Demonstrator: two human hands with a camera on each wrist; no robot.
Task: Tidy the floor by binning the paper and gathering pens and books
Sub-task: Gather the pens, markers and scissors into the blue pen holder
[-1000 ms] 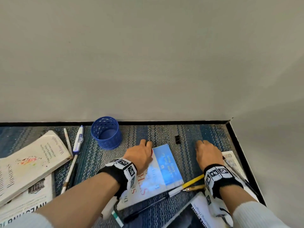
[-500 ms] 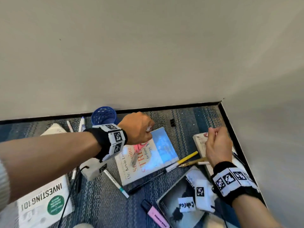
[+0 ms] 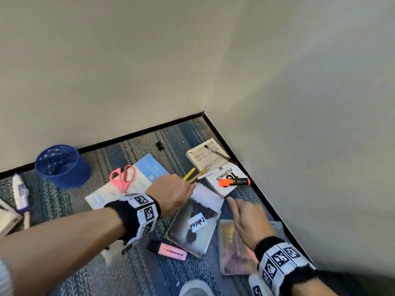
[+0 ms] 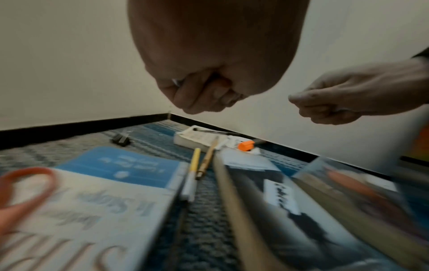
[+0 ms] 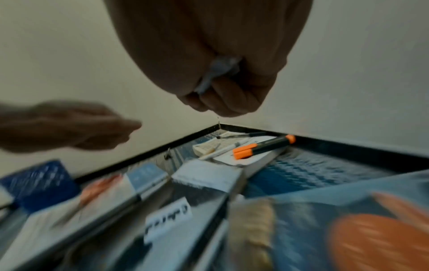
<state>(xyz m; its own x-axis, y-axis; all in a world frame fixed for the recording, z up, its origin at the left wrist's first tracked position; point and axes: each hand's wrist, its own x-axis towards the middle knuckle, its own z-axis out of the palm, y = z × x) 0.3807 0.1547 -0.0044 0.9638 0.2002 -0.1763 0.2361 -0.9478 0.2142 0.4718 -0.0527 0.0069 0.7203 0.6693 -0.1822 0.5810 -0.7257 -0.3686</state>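
Note:
My left hand (image 3: pixel 191 185) hovers with its fingers curled and nothing in them, its knuckles just short of a yellow pen (image 3: pixel 189 174) and a wooden pencil (image 3: pixel 198 175). In the left wrist view the left hand (image 4: pixel 209 99) is a fist above those pens. My right hand (image 3: pixel 232 202) hangs over a dark book with a white label (image 3: pixel 192 227). In the right wrist view the right hand (image 5: pixel 220 102) grips a small pale thing (image 5: pixel 218 73) that I cannot identify. An orange highlighter (image 3: pixel 234 182) lies on a white book (image 3: pixel 226 189). A blue mesh pen cup (image 3: pixel 62 165) stands at the left.
Pink scissors (image 3: pixel 123 178) lie on a blue-and-white book (image 3: pixel 149 167). A pink highlighter (image 3: pixel 168 251) and a binder clip (image 3: pixel 160 145) are on the carpet. A thick book with a dark pen on it (image 3: pixel 203 155) sits in the wall corner. A marker (image 3: pixel 20 191) lies at far left.
Both hands have lifted off the floor. The left hand moved right from the blue-and-white book towards the pens. The right hand drew back over the dark book. The head view swung right.

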